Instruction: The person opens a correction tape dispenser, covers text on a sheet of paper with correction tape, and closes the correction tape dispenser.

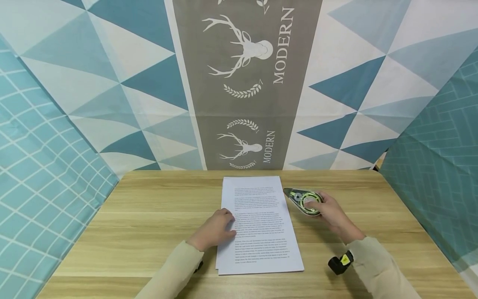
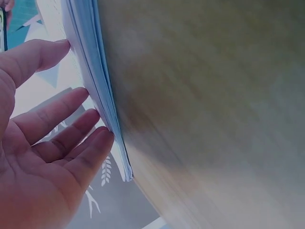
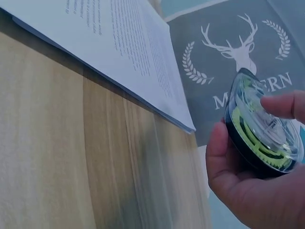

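Observation:
A stack of printed paper (image 1: 257,226) lies lengthwise on the table, its sheets slightly uneven at the edges. At the stack's left side, my left hand (image 1: 213,229) rests its fingertips and thumb on the paper's edge. Its fingers are spread and loosely bent in the left wrist view, against the layered side of the stack (image 2: 88,52). My right hand (image 1: 336,215) holds a correction tape dispenser (image 1: 303,201) between thumb and fingers, just right of the paper's upper part. The dispenser has a clear case, green wheels and a dark tip (image 3: 246,72), which points left toward the paper in the head view.
The wooden table (image 1: 149,216) ends at a hanging cloth (image 1: 246,104) with deer heads and triangles. Blue patterned cloths stand at the left (image 1: 45,145) and right (image 1: 440,166). A black strap (image 1: 337,265) is at my right wrist.

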Motion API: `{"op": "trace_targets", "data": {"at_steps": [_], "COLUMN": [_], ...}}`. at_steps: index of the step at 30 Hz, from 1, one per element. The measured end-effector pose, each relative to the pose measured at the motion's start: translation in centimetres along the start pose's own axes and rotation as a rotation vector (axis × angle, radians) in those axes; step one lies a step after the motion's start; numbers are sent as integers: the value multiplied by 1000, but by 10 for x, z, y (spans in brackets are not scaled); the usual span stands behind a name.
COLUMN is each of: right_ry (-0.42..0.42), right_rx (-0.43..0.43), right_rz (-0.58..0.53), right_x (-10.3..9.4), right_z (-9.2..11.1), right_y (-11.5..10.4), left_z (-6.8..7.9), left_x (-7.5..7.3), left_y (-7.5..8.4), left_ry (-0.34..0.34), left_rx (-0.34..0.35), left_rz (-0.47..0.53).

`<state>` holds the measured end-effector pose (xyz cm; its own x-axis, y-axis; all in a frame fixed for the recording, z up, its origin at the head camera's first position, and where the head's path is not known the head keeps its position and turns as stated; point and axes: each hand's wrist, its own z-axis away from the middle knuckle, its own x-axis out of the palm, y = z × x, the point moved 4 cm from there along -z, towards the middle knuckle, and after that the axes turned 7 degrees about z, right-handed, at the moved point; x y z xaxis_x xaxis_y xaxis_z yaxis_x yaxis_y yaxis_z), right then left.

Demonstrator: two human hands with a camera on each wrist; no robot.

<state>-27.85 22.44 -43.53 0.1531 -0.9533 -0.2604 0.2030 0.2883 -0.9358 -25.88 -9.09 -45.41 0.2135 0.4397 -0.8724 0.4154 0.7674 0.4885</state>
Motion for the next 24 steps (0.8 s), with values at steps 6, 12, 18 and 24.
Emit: {"op": "trace_targets", "data": {"at_steps": [6,12,18,24], "right_ry": [-40,-75,-95,-119], "right_rx": [-13,-38,-21,-18], "right_rz": [28,15,-5,-10], "right_x": [9,14,20,29], "right_z": [2,4,4,4], "right_y": [0,-4,-6,-7], "left_z": [2,5,7,9], "left_x": [0,-6,-13,-18], "left_y": [-1,2,3,0], "left_ry": [27,51,77,112], "left_rx": [23,33,39,1], "left_rz": [16,53,78,179]}}
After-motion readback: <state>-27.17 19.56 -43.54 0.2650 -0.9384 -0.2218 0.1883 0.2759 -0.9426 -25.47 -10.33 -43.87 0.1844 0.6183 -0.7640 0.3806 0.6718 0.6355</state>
